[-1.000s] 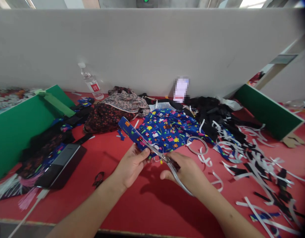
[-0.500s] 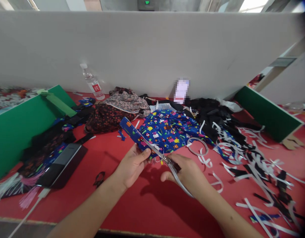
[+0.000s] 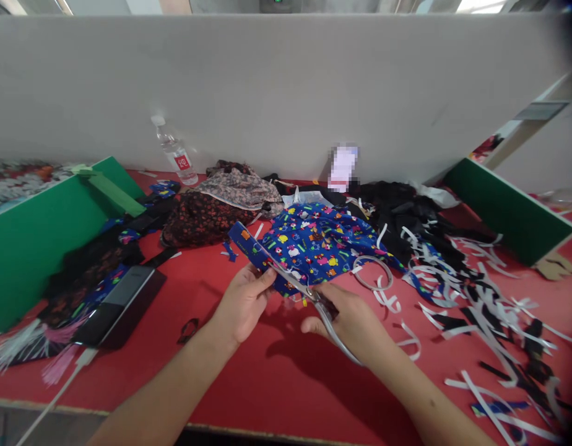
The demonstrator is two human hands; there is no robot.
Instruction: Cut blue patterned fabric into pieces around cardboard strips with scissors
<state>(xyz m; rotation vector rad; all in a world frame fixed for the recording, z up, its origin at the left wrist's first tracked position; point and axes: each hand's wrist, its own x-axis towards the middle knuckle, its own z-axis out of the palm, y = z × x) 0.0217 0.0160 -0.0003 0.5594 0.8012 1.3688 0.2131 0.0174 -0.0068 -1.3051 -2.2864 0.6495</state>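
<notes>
Between thumb and fingers my left hand (image 3: 249, 297) pinches the edge of a blue patterned fabric piece (image 3: 309, 244), whose narrow strip end sticks out up and to the left. My right hand (image 3: 348, 322) is closed on the handles of metal scissors (image 3: 293, 282). Their blades point up and left, lying along the fabric strip just above my left thumb. The rest of the blue cloth, printed with colourful small figures, spreads on the red table beyond both hands. My fingers partly hide the scissor handles.
Dark floral cloth (image 3: 193, 217) lies behind on the left, near a water bottle (image 3: 174, 152). A phone (image 3: 343, 168) leans on the grey partition (image 3: 267, 93). White and black scraps (image 3: 490, 328) cover the right side. A cabled black device (image 3: 114, 306) and green boards (image 3: 513, 210) flank the table.
The view has tilted slightly downward. My left thumb has shifted a little along the fabric edge; both hands keep their hold on the cloth and scissors.
</notes>
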